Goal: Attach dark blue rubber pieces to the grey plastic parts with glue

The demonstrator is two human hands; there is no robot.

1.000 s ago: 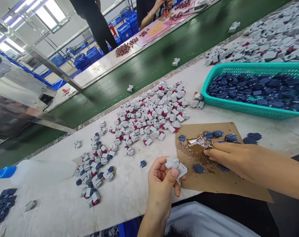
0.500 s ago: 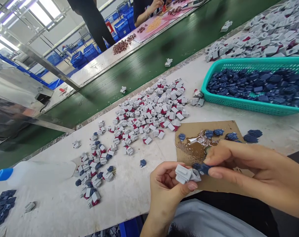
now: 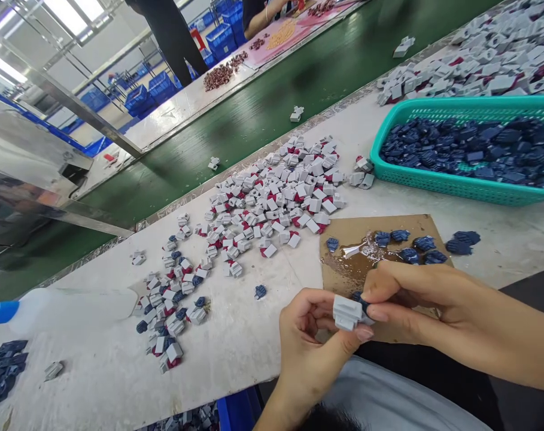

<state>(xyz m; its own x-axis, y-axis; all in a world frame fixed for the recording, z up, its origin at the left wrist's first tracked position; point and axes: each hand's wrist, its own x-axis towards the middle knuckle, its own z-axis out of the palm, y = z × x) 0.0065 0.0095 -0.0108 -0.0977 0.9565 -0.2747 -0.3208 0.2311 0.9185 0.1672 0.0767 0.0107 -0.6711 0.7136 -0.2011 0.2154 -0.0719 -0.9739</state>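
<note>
Between the thumb and fingers of my left hand [image 3: 314, 347] is a light grey block-shaped plastic part [image 3: 347, 312]. My right hand [image 3: 415, 302] pinches a small dark blue plastic piece [image 3: 360, 299] against the right side of that grey part; the fingers hide most of the blue piece. Just behind my hands lies a brown cardboard sheet [image 3: 339, 272] with a wet, glossy patch [image 3: 359, 257]. Several dark blue pieces [image 3: 424, 243] rest on the cardboard, and a few more [image 3: 462, 242] sit at its right.
A green basket [image 3: 460, 188] of dark blue pieces stands at the right. Grey and dark red parts [image 3: 272, 203] are heaped mid-table, with a mixed cluster [image 3: 173, 299] at the left. A bottle [image 3: 74, 308] lies on its side. Beyond runs a green conveyor belt [image 3: 254, 134]; people are across it.
My two hands have come closer together, and the blue piece now meets the grey part, covering more of it. The view has shifted slightly.
</note>
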